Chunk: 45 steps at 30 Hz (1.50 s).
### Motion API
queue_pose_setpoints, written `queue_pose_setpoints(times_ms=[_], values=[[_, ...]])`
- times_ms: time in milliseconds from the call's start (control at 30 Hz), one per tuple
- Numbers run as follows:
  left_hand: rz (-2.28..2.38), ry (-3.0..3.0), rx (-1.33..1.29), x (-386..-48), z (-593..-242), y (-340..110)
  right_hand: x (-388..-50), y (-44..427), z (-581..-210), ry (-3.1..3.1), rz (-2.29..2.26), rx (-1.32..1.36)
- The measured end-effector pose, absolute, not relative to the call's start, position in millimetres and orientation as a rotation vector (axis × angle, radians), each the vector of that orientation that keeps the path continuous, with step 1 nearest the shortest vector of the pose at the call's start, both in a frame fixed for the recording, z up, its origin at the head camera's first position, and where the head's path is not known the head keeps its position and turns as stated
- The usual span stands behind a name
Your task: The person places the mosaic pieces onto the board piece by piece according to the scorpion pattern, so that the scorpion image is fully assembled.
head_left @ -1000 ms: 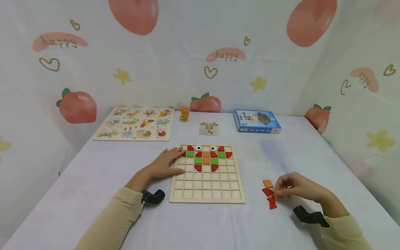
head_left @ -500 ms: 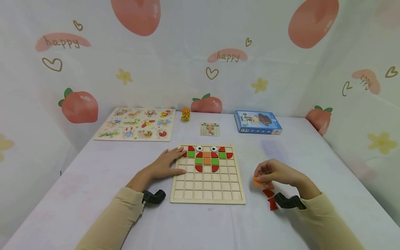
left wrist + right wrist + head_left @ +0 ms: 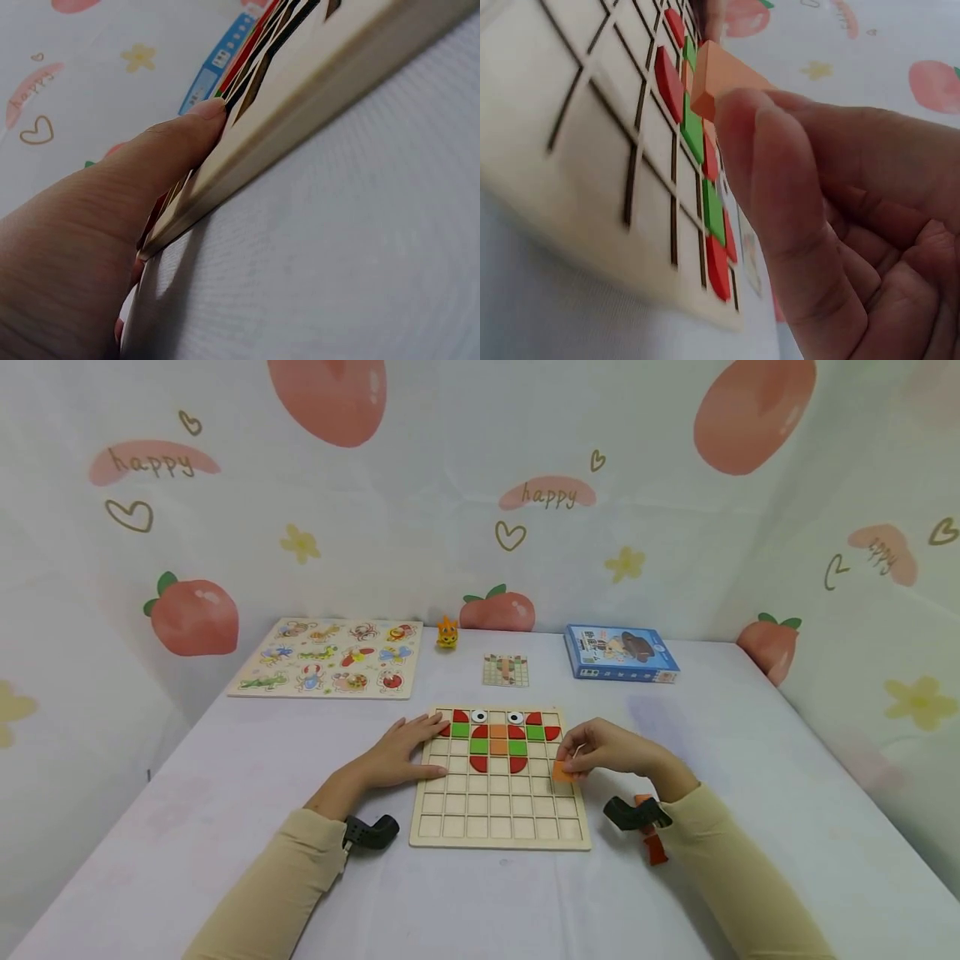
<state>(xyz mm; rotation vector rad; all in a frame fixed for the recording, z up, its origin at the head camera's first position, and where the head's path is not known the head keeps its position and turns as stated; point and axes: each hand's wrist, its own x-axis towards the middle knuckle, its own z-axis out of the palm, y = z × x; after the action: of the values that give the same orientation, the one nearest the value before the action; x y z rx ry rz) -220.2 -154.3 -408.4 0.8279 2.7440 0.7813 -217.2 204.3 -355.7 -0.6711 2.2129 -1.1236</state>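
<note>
My right hand (image 3: 611, 750) pinches an orange square tile (image 3: 562, 772) between thumb and fingertips, over the right edge of the wooden grid board (image 3: 498, 831). The same orange tile (image 3: 724, 75) shows close up in the right wrist view, above the grid. My left hand (image 3: 390, 756) rests on the board's left edge, fingers spread; its thumb (image 3: 176, 142) lies on the rim in the left wrist view. Red, green and orange tiles and two eye tiles (image 3: 479, 717) fill cells in the board's upper rows. Loose red pieces (image 3: 656, 850) lie on the table, partly hidden by the right wrist camera.
Behind the board lies a small pattern card (image 3: 506, 670). At the back stand an insect puzzle board (image 3: 326, 658), a small orange-yellow figure (image 3: 447, 633) and a blue box (image 3: 622, 653). Part of another orange tile (image 3: 642, 799) shows beside the right wrist camera.
My right hand has picked up the orange tile from the loose pieces and carried it left to the board's right edge. The left hand stays on the board.
</note>
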Motion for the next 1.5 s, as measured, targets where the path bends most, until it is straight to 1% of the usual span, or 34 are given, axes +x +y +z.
queue_pose_setpoints(times_ms=[333,767,1233,1500], values=[[0.783,2.756,0.834,-220.7,-409.9,-155.4,-235.4,172.1,-355.4,2.227,-1.164,-0.708],[0.786,2.751,0.831,-222.2,-412.9,-155.2,-242.7,129.2,-360.7,2.232,-1.204,-0.602],[0.789,2.746,0.831,-221.0,-410.5,-154.3,-246.7,124.2,-377.6,2.181,-1.247,-0.573],[0.794,2.749,0.835,-220.5,-409.3,-154.1,-247.5,125.0,-380.1,2.205,-1.235,-0.577]])
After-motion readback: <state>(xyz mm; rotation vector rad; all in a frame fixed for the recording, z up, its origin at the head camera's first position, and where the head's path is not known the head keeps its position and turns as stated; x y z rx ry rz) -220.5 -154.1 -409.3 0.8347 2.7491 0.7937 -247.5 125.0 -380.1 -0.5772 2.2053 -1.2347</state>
